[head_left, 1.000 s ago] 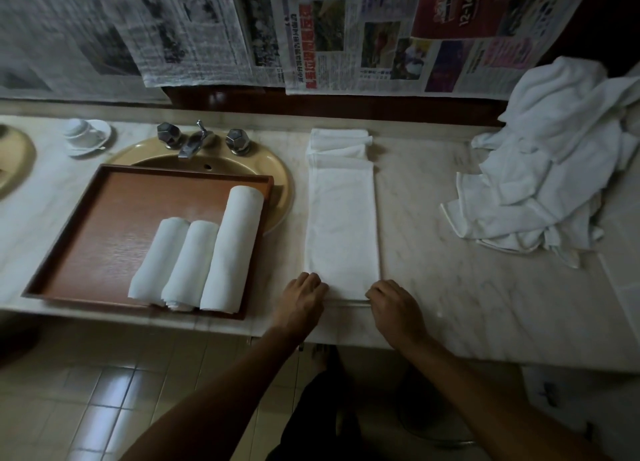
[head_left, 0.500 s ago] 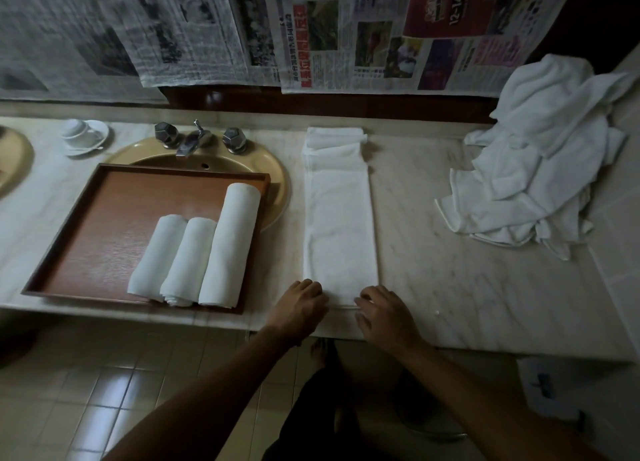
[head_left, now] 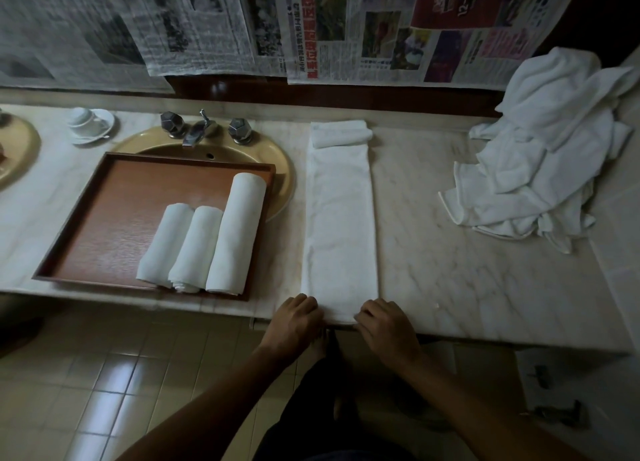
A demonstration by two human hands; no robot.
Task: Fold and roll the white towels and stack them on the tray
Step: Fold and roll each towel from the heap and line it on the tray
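The near end of the folded towel is still gripped by curled left hand and right hand, positions unchanged on the tabletop.

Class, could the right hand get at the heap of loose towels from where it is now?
Probably yes. The right hand grips the near end of the folded towel, and only bare counter lies between it and the heap. It would have to let go first.

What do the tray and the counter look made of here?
Tray: probably wood or wood-look laminate, reddish-brown with a faint sheen and a darker raised rim. Counter: looks like polished marble or an imitation, pale with grey veining.
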